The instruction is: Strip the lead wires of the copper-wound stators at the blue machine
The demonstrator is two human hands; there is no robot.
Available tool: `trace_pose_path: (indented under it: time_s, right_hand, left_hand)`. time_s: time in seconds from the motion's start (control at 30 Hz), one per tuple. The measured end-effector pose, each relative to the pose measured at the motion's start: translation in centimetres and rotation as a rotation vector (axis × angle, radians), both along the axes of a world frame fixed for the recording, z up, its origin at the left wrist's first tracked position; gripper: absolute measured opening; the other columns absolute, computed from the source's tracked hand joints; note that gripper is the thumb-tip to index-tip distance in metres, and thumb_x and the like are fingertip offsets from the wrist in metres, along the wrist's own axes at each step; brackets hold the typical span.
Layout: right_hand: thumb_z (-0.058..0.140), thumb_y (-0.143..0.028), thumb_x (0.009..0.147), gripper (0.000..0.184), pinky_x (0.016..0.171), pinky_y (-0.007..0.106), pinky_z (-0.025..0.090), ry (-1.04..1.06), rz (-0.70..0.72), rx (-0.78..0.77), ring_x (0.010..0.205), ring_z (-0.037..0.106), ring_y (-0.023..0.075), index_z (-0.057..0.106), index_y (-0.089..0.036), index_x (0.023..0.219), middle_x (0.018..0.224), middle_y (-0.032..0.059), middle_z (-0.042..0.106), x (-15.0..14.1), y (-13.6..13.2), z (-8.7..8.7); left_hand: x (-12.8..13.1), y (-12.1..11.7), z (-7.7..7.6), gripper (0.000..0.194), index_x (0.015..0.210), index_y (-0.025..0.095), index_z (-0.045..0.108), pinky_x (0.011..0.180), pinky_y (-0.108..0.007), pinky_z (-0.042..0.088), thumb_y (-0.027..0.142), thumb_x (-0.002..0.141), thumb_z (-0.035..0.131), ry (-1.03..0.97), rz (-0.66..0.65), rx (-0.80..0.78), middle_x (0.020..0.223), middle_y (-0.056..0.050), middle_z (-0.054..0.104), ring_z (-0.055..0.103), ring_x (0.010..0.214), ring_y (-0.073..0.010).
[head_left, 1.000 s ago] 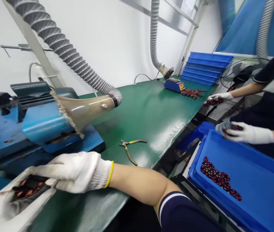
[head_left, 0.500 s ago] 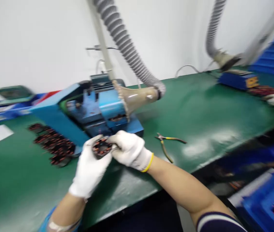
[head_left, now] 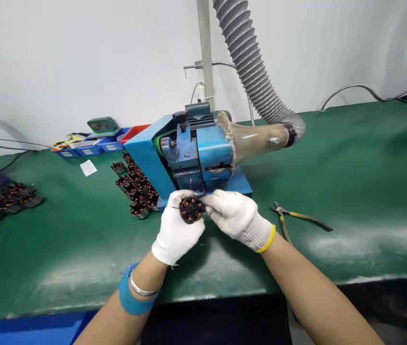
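Note:
A round motor stator (head_left: 192, 210) with copper windings and a dark core sits in my left hand (head_left: 178, 230), its wound face turned toward me. The white-gloved fingers and thumb wrap its left and lower rim. Thin copper lead wires stick out at its top and left. My right hand (head_left: 230, 213), also in a white glove, has thumb and forefinger pinched at the stator's right edge; whether a lead is between them is too small to tell. Just behind both hands stands a blue belt-driven machine (head_left: 185, 158) with a slotted round cover.
Several similar stators (head_left: 137, 189) stand left of the machine, more (head_left: 5, 203) at far left. Open cutting pliers (head_left: 299, 218) lie to the right. A grey suction hose (head_left: 257, 62) joins the machine. Small blue bins (head_left: 88, 147) and white paper (head_left: 88, 167) are at back left.
My view has swung left and levelled, so the machine and hands appear further right. Both hands still hold the stator in front of the machine. The far-right workplace has left view.

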State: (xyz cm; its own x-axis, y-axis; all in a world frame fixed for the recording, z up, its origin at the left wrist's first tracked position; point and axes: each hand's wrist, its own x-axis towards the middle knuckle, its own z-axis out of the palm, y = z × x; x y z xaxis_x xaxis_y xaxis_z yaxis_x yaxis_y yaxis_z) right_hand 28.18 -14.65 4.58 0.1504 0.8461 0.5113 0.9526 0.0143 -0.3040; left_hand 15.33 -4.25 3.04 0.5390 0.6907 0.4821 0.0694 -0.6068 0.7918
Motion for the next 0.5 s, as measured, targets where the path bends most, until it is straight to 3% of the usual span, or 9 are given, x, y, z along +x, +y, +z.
trace_pose_path:
  time_s: [0.07,0.2,0.27,0.37,0.43,0.5]
  right_hand:
    - [0.044,-0.026,0.092,0.027,0.064,0.03,0.046,-0.089,-0.073,-0.094,0.075,0.064,0.0197,0.068,-0.025,0.105,0.085,0.0048,0.069,0.2,-0.3,0.0]
    - [0.048,-0.025,0.09,0.027,0.069,0.034,0.046,-0.011,-0.261,-0.073,0.081,0.065,0.0236,0.07,-0.022,0.105,0.094,0.009,0.071,2.2,-1.3,0.7]
    - [0.053,-0.03,0.088,0.024,0.072,0.035,0.049,0.249,-0.242,-0.114,0.085,0.066,0.0247,0.071,-0.021,0.101,0.094,0.0082,0.073,2.7,-1.3,0.8]
    - [0.056,-0.042,0.086,0.032,0.073,0.034,0.053,0.786,0.06,-0.142,0.084,0.067,0.0216,0.069,-0.02,0.105,0.092,0.0056,0.074,1.5,-0.1,0.4]
    - [0.058,-0.044,0.082,0.037,0.075,0.032,0.054,1.064,0.169,0.001,0.084,0.067,0.0198,0.068,-0.016,0.105,0.093,0.0064,0.073,0.2,1.0,-0.2]
    - [0.063,-0.043,0.076,0.032,0.066,0.029,0.053,1.261,0.098,0.163,0.072,0.065,0.0164,0.07,-0.015,0.09,0.08,0.0049,0.071,-0.3,1.8,-0.7]
  left_hand:
    - [-0.1,-0.1,0.0,0.047,0.101,0.022,0.051,0.083,-0.035,0.053,0.01,0.057,0.065,0.029,0.003,0.01,0.095,-0.002,0.061,0.062,0.088,-0.0192]
    - [-0.1,-0.6,0.2,0.048,0.102,0.021,0.05,0.086,-0.037,0.053,0.012,0.059,0.068,0.006,0.128,0.059,0.098,-0.004,0.06,0.062,0.089,-0.0201]
    - [0.0,-0.8,0.2,0.052,0.108,0.021,0.049,0.092,-0.039,0.051,0.017,0.062,0.072,-0.032,0.186,0.094,0.104,-0.006,0.06,0.062,0.095,-0.0214]
    - [0.0,-1.0,0.0,0.056,0.118,0.021,0.048,0.094,-0.039,0.05,0.025,0.068,0.073,-0.009,0.184,0.123,0.113,-0.008,0.058,0.062,0.102,-0.0221]
    - [0.1,-1.0,-0.2,0.05,0.115,0.021,0.05,0.09,-0.036,0.052,0.028,0.07,0.073,0.018,0.146,0.17,0.111,-0.007,0.058,0.062,0.1,-0.0209]
    - [0.1,-1.0,-0.4,0.045,0.107,0.021,0.052,0.086,-0.034,0.053,0.03,0.069,0.074,0.013,0.12,0.221,0.103,-0.005,0.057,0.062,0.094,-0.019]
